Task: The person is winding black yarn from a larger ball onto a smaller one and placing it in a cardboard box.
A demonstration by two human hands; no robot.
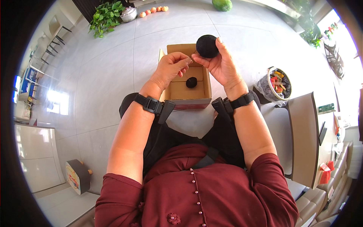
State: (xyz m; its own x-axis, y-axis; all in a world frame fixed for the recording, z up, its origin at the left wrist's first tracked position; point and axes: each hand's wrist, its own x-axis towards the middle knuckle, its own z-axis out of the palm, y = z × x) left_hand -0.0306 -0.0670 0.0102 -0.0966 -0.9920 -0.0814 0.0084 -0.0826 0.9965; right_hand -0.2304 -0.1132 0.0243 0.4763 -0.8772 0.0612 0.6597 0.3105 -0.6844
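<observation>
My right hand [224, 63] holds a round black ball [207, 46], which looks like wound yarn, between thumb and fingers above the far end of an open cardboard box [204, 90]. Close beside it, my left hand [173, 66] has thumb and forefinger pinched together. A thin dark strand [193, 53] seems to run from those fingertips to the ball. On the bottom of the box lies a smaller black ball [191, 82]. The box stands on the floor between my knees, its flaps raised at the far and left sides.
To the right stand a lined waste bin [279, 85] with food scraps and a table [305, 139]. A low stool [76, 176] is at lower left. Farther off on the floor are a leafy plant [106, 18], a lidded pot [129, 14], several apples [153, 10] and a green melon-like fruit [222, 4].
</observation>
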